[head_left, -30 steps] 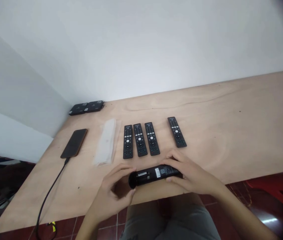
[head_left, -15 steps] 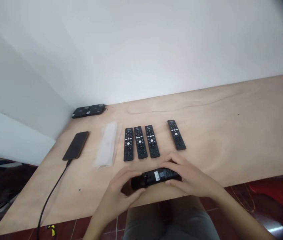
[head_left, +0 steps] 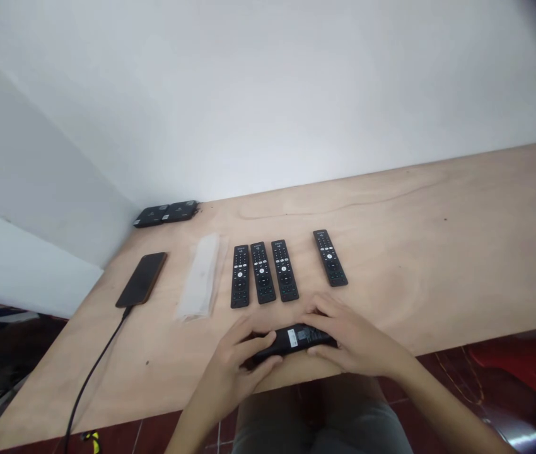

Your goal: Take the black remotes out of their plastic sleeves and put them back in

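Observation:
A black remote [head_left: 283, 341] is held face down and nearly level at the table's front edge, its back with a white label showing. My left hand [head_left: 237, 359] is closed on its left end, fingers over the top and thumb below. Its right end is in my right hand [head_left: 350, 337], with the fingers and thumb on either side. Beyond my hands three black remotes [head_left: 262, 272] lie face up side by side. Another remote [head_left: 330, 257] lies face up apart from them, farther right.
On the wooden table [head_left: 414, 271], a clear plastic sleeve [head_left: 199, 277] lies left of the remotes. Farther left is a phone [head_left: 142, 279] with a black cable [head_left: 95, 366]. Two black boxes [head_left: 179, 212] sit at the back left against the wall [head_left: 296, 94].
My left hand's fingers have moved right and now cover more of the held remote's left end. The view has shifted slightly.

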Motion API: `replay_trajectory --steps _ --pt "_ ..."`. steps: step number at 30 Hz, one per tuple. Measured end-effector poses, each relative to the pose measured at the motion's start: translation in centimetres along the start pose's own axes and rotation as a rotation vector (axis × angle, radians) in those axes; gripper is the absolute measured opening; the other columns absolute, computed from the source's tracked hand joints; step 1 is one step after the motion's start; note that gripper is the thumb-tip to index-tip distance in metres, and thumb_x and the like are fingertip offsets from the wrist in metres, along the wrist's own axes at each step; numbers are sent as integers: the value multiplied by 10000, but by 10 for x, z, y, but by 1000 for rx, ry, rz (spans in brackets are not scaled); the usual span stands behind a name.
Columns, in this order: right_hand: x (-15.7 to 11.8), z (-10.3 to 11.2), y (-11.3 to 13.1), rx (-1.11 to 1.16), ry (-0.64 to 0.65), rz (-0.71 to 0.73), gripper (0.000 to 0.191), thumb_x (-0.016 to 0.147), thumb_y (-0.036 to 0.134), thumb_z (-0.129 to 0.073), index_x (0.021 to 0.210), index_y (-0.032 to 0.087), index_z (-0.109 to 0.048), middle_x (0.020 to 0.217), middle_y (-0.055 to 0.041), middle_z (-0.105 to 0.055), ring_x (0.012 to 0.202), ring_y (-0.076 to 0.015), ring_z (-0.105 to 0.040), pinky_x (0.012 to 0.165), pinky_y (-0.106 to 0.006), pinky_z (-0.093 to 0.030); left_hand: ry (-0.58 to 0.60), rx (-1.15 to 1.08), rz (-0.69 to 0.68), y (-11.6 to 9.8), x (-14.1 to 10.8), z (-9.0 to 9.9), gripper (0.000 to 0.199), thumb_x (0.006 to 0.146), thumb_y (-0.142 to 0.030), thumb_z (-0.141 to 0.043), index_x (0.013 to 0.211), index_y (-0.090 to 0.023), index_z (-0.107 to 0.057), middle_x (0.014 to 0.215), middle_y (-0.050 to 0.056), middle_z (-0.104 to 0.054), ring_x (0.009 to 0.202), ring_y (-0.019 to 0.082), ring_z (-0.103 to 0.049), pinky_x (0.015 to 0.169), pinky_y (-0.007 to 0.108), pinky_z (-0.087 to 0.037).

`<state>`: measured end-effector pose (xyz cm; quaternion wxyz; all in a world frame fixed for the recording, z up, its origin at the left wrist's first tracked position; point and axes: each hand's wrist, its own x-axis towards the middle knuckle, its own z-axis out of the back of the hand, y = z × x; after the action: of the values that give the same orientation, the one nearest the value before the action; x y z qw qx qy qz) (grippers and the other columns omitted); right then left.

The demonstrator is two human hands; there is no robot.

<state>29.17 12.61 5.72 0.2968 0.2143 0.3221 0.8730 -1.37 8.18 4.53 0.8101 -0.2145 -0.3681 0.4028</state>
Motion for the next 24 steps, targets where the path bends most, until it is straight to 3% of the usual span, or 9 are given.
replay_trajectory --steps 6,8,12,16,19,22,24 --pt "-5 -2 -1 -39 -31 8 470 1103 408 -709 1560 317 -646 1353 -110 -664 1255 -319 -608 1092 -482 -559 27 25 25 -5 1 -1 251 954 -257 -883 1195 -251 -813 1161 93 -797 1060 254 -782 919 389 -685" --pt "-10 -1 0 -43 -42 0 431 1126 417 -676 1546 323 -663 1389 -108 -674 1284 -313 -619 1113 -471 -557 67 45 29 -5 0 -1 333 963 -250 -869 1286 -266 -788 1234 95 -793 1126 269 -776 987 419 -678" --pt "-27 5 0 -23 -89 -67 338 1169 411 -598 1470 321 -721 1345 -89 -741 1235 -283 -684 1079 -429 -594 115 84 27 -4 -3 -4 421 1078 -162 -673 1469 -315 -701 1366 91 -757 1234 253 -752 1059 413 -656" --pt "-51 8 -8 -62 -208 -132 309 1182 389 -556 1367 292 -783 1236 -95 -810 1179 -304 -730 1051 -479 -631 63 143 -2 -6 -1 -9 362 1091 -173 -659 1434 -284 -693 1314 98 -745 1198 247 -737 1020 399 -657" --pt "-64 7 -15 -85 -322 -223 344 1187 389 -530 1443 295 -739 1382 -107 -783 1292 -319 -724 1135 -521 -614 -25 231 -62 -6 7 -14 340 1083 -126 -635 1394 -252 -688 1281 105 -744 1195 257 -720 1027 426 -648" --pt "-66 1 -18 -119 -422 -327 384 1196 393 -474 1526 325 -659 1489 -92 -732 1362 -304 -710 1150 -485 -617 -130 363 -81 -1 16 -19 411 1064 -83 -617 1438 -245 -667 1356 119 -746 1300 293 -691 1114 496 -619" --pt "-61 -4 -19 -171 -478 -373 370 1195 393 -440 1475 326 -673 1457 -90 -735 1269 -292 -758 1053 -443 -665 -178 459 -70 5 21 -23 475 1050 -79 -625 1494 -245 -648 1416 120 -746 1387 328 -657 1162 547 -599"
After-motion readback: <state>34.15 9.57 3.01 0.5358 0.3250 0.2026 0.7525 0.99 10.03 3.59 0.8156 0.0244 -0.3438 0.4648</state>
